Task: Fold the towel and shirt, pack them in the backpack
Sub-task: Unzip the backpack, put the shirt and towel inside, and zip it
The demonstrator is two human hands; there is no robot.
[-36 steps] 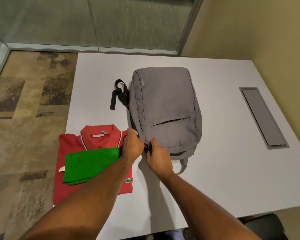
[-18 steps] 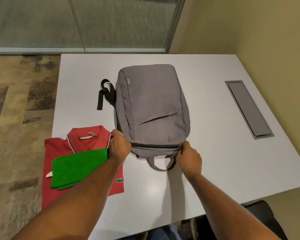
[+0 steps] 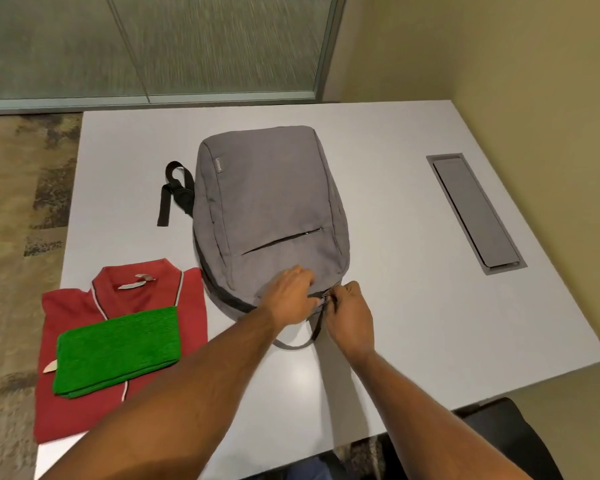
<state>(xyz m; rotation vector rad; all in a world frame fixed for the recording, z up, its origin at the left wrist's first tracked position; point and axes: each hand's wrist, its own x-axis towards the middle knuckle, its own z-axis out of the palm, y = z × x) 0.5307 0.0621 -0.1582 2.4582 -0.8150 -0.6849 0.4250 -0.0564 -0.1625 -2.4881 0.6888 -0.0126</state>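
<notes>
A grey backpack point(image 3: 271, 202) lies flat on the white table point(image 3: 413, 323), its top end and carry handle towards me. My right hand point(image 3: 349, 311) pinches a zipper pull at the bag's near right corner. My left hand point(image 3: 290, 294) grips the bag's near edge just left of that zipper. A dark gap shows along the bag's left and near seam. At the table's left lies a folded red polo shirt point(image 3: 80, 306), with a folded green towel point(image 3: 118, 348) on top of it.
A black strap point(image 3: 172, 190) sticks out from the backpack's left side. A grey cable hatch point(image 3: 475, 213) is set into the table at the right. A dark chair point(image 3: 499, 434) stands at the near right edge. A glass wall runs behind the table.
My left hand has moved from the bag's near left corner to its near edge by the right hand. The right hand stays at the right corner on the zipper pull.
</notes>
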